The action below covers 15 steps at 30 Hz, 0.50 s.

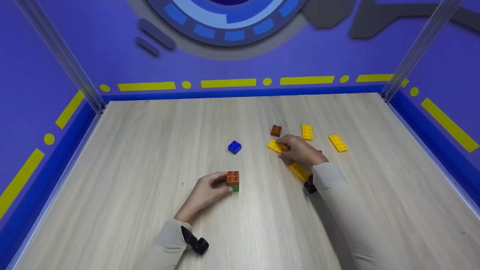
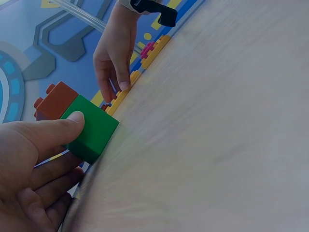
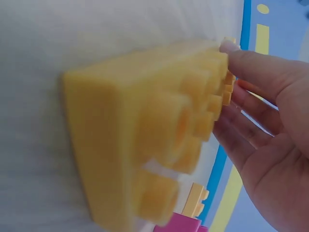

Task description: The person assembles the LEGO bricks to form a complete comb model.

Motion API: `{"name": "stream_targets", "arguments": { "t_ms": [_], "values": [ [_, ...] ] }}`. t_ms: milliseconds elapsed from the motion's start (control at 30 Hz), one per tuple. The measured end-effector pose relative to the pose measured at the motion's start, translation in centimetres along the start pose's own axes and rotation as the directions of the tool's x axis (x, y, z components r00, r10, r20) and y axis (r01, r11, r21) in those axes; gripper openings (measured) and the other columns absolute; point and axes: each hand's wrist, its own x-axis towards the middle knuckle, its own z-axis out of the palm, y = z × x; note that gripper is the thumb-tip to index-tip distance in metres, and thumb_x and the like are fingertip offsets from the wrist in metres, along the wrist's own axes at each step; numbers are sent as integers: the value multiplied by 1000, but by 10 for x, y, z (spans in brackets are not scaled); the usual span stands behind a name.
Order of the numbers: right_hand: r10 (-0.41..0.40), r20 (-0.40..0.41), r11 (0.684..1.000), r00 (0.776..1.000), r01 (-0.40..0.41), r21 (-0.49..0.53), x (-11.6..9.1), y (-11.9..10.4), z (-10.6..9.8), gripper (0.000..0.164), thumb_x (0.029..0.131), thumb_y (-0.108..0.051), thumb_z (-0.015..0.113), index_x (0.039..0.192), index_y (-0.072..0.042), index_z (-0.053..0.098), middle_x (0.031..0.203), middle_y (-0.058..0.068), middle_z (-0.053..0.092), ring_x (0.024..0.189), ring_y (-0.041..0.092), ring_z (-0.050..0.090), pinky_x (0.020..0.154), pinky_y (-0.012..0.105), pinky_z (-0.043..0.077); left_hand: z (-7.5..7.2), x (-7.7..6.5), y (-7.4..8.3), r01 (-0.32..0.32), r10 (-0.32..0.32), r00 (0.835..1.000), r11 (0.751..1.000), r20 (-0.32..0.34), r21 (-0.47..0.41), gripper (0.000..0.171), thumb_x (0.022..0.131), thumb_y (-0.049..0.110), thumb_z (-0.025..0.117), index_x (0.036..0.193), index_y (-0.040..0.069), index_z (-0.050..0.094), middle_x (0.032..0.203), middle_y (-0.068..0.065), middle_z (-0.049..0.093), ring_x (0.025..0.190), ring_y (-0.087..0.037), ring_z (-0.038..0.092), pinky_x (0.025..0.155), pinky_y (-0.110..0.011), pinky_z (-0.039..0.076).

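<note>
My left hand (image 1: 206, 193) pinches a two-brick stack between thumb and fingers, an orange-brown toy building brick (image 1: 233, 177) on top of a green brick (image 1: 235, 187). In the left wrist view the thumb lies flat on the side of the green brick (image 2: 94, 130). Over to the right, my right hand (image 1: 302, 150) has its thumb and fingertips on either side of a yellow brick (image 1: 274, 146), partly hidden by the fingers. Below that hand, close to the wrist, lies another yellow brick (image 1: 299, 171), which looms large in the right wrist view.
A blue brick (image 1: 234, 147) sits between the hands, farther back. Behind the right hand are a brown brick (image 1: 276, 130) and two yellow bricks, one upright in view (image 1: 307, 132), one slanted (image 1: 338, 143). A pink brick (image 3: 178, 223) is mostly hidden by that hand. Blue walls enclose the wooden table (image 1: 150, 150).
</note>
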Motion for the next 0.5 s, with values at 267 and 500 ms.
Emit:
{"name": "stream_targets", "arguments": {
  "t_ms": [267, 500],
  "values": [
    [7, 2, 1000, 1000, -7, 6, 2, -1, 2, 51, 87, -6, 69, 136, -10, 55, 132, 9, 56, 115, 26, 54, 104, 42, 46, 0, -1, 1, 17, -17, 1000, 1000, 2, -5, 48, 84, 19, 73, 128, 8, 60, 126, -8, 64, 122, -26, 56, 106, -44, 42],
    [-36, 54, 996, 998, 40, -76, 2, -4, 1, 51, 89, -7, 66, 138, -9, 52, 135, 13, 53, 117, 28, 54, 104, 43, 47, 0, 0, 0, 4, -4, 1000, 1000, -3, 6, 48, 84, 21, 73, 129, 7, 60, 126, -9, 64, 122, -27, 56, 106, -44, 43]
  ]
}}
